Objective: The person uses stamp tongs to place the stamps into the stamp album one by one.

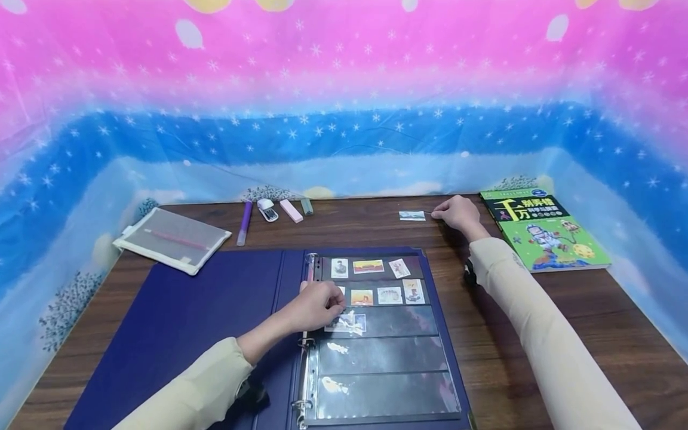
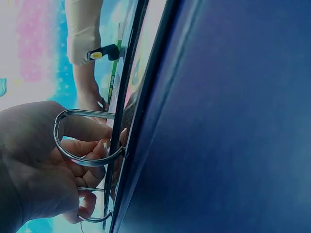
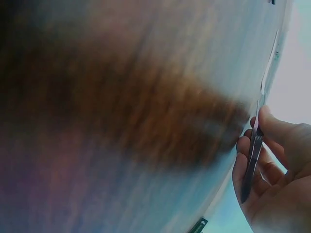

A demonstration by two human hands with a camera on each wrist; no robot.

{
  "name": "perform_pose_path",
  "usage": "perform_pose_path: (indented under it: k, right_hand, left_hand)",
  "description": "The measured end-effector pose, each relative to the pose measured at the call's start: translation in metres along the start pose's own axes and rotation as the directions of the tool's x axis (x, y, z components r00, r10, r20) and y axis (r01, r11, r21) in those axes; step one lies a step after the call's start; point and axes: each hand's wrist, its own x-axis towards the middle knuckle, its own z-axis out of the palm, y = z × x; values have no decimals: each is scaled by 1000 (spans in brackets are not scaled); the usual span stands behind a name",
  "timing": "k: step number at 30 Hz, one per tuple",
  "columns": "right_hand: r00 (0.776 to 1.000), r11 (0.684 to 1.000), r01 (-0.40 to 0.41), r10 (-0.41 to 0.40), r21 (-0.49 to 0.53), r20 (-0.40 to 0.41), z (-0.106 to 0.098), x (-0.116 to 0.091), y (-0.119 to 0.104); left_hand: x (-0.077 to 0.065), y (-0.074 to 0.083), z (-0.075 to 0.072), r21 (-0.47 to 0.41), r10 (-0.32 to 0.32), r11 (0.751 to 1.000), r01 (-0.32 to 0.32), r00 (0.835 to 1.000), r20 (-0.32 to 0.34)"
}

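Observation:
A pair of metal tweezers [image 3: 252,162] is pinched between the thumb and fingers of my right hand [image 1: 457,215]. Their tips point left at a small pale stamp [image 1: 412,215] lying on the table near the back. My left hand [image 1: 316,304] is over the left part of a black stamp sheet [image 1: 389,394], thumb and fingertips close together at the third pocket row. I cannot tell whether they pinch the clear strip. Several stamps [image 1: 389,295] fill the upper two rows, and bluish stamps [image 1: 340,323] show in the third. Metal rings [image 2: 82,112] stand beside the left hand.
The open blue binder [image 1: 204,334] lies across the front of the table. A mesh zip pouch [image 1: 169,239] overlaps its top left corner. Behind it are a purple pen [image 1: 245,222], a white correction tape [image 1: 267,210], and pink [image 1: 291,211] and green [image 1: 307,206] sticks. A green book [image 1: 548,239] lies right.

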Motion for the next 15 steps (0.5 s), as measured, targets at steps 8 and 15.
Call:
perform_pose_path:
  k: [8, 15]
  right_hand:
    - [999, 998, 32, -32, -50, 8, 2, 2, -8]
    - [999, 998, 29, -31, -46, -39, 0, 1, -10]
  left_hand:
    - [-1, 1, -3, 13, 0, 1000, 0, 1000, 1]
    - [0, 1, -2, -11, 6, 1000, -6, 1000, 28]
